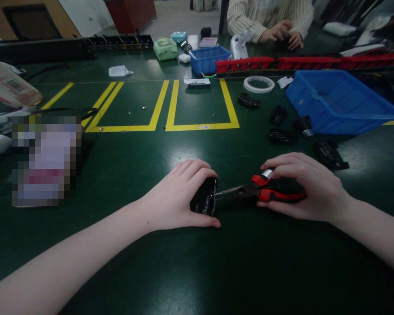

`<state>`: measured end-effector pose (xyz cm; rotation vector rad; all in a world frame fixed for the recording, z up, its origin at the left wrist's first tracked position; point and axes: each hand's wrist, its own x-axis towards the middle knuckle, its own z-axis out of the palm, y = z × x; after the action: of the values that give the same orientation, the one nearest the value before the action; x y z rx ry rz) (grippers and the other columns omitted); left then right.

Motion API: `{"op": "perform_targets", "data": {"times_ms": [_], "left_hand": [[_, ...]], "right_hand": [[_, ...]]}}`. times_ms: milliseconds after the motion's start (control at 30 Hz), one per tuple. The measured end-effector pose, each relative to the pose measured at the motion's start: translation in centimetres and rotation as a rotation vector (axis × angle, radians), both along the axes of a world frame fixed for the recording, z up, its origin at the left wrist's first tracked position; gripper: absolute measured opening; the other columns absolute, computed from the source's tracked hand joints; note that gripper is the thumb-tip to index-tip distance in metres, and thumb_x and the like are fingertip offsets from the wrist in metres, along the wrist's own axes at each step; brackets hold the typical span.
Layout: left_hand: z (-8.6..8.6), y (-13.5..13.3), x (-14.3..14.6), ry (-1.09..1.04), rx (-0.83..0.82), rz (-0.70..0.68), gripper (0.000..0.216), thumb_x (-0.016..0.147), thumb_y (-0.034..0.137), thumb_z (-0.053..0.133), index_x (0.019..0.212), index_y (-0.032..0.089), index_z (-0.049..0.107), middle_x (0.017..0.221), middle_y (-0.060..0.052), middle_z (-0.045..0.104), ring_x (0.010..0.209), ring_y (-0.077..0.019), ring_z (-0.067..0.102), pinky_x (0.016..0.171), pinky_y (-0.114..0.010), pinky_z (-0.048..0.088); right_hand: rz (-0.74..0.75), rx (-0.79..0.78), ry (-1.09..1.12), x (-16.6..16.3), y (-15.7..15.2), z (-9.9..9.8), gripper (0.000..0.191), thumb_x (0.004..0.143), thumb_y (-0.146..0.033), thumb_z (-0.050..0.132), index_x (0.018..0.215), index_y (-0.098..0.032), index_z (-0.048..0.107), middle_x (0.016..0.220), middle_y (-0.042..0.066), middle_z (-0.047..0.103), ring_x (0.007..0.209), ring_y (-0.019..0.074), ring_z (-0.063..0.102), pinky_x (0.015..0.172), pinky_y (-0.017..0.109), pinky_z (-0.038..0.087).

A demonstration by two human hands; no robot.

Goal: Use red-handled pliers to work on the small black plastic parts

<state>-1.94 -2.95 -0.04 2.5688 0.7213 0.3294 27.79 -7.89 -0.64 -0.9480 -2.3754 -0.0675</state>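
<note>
Between the fingers and thumb of my left hand (180, 197) is a small black plastic part (204, 199), gripped from its left side against the green table. My right hand (310, 186) is closed around needle-nose pliers with red and black handles (269, 192). The jaws point left, and their tips touch the right edge of the black part; what they pinch there is too small to make out. A silvery piece (267, 173) shows at my right fingertips, above the upper handle.
Several black parts (282, 135) lie right of centre, near a large blue bin (338, 105). A tape roll (258, 84) and a smaller blue bin (210, 60) are farther back. A blurred-out device (47, 162) stands left. Across the table sits another person (271, 22), hands together.
</note>
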Motion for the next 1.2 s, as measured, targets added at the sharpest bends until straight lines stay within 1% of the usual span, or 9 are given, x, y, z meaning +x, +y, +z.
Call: {"op": "perform_targets", "data": {"times_ms": [133,200,333,633,733,867,933,1067,1200], "left_hand": [[0.0,-0.3,0.1,0.006,0.031,0.008,0.076,0.077,0.071,0.068,0.127,0.016,0.053,0.126,-0.013,0.058,0.114,-0.0314,0.054,0.094,-0.047,0.05],[0.1,-0.3,0.2,0.009,0.051,-0.001,0.076,0.078,0.07,0.068,0.128,0.015,0.053,0.125,-0.013,0.058,0.113,-0.0313,0.054,0.094,-0.046,0.05],[0.1,-0.2,0.2,0.013,0.076,-0.026,0.078,0.078,0.069,0.069,0.13,0.013,0.052,0.124,-0.013,0.058,0.111,-0.0302,0.055,0.093,-0.044,0.049],[0.1,-0.2,0.2,0.03,0.139,-0.034,0.079,0.078,0.071,0.068,0.129,0.012,0.053,0.121,-0.012,0.059,0.11,-0.0299,0.056,0.095,-0.044,0.047],[0.1,-0.2,0.2,0.018,0.162,-0.048,0.079,0.079,0.07,0.067,0.129,0.01,0.053,0.121,-0.014,0.06,0.111,-0.0308,0.057,0.098,-0.045,0.045],[0.1,-0.1,0.2,0.011,0.163,-0.086,0.078,0.081,0.071,0.064,0.13,0.011,0.053,0.13,-0.016,0.059,0.12,-0.0331,0.055,0.103,-0.047,0.043],[0.1,0.0,0.1,-0.002,0.159,-0.101,0.079,0.082,0.07,0.064,0.135,0.013,0.049,0.137,-0.016,0.056,0.125,-0.0336,0.053,0.106,-0.048,0.042],[0.1,0.3,-0.2,-0.038,0.142,-0.216,0.076,0.089,0.058,0.062,0.147,0.015,0.037,0.147,-0.017,0.049,0.134,-0.0326,0.048,0.113,-0.047,0.037],[0.2,0.8,-0.7,-0.056,0.146,-0.317,0.061,0.091,0.038,0.059,0.143,0.012,0.041,0.148,-0.017,0.049,0.134,-0.0305,0.048,0.114,-0.046,0.038]], "right_hand": [[-0.021,0.01,-0.036,-0.2,-0.1,0.2,0.052,0.082,-0.038,0.072,0.127,-0.029,0.049,0.103,0.007,0.069,0.089,0.0287,0.069,0.07,0.047,0.058],[-0.018,0.041,-0.07,-0.3,-0.1,0.3,0.054,0.083,-0.037,0.071,0.13,-0.027,0.048,0.103,0.009,0.069,0.089,0.029,0.068,0.069,0.046,0.058],[-0.001,0.105,-0.103,-0.4,0.0,0.4,0.05,0.083,-0.035,0.072,0.126,-0.018,0.052,0.102,0.013,0.068,0.087,0.0275,0.067,0.068,0.044,0.057],[0.007,0.097,-0.112,-0.3,0.0,-0.3,0.047,0.083,-0.036,0.072,0.124,-0.018,0.055,0.101,0.013,0.069,0.088,0.027,0.067,0.07,0.043,0.057],[0.007,0.081,-0.121,-0.2,0.0,-0.4,0.048,0.084,-0.038,0.071,0.126,-0.02,0.054,0.102,0.012,0.069,0.088,0.0263,0.067,0.071,0.042,0.056],[0.016,0.088,-0.127,-0.4,0.0,0.0,0.048,0.083,-0.037,0.072,0.125,-0.02,0.055,0.101,0.012,0.07,0.087,0.0258,0.068,0.071,0.041,0.057],[0.013,0.093,-0.131,-0.5,0.1,0.3,0.048,0.083,-0.036,0.073,0.124,-0.021,0.055,0.1,0.011,0.071,0.085,0.025,0.069,0.07,0.039,0.057],[0.006,0.093,-0.125,-0.6,0.2,0.7,0.045,0.083,-0.037,0.072,0.123,-0.023,0.057,0.099,0.009,0.072,0.082,0.0238,0.069,0.068,0.038,0.057],[0.014,0.104,-0.14,-0.6,0.2,0.8,0.04,0.084,-0.037,0.071,0.119,-0.021,0.058,0.097,0.01,0.071,0.082,0.0236,0.069,0.067,0.037,0.057]]}}
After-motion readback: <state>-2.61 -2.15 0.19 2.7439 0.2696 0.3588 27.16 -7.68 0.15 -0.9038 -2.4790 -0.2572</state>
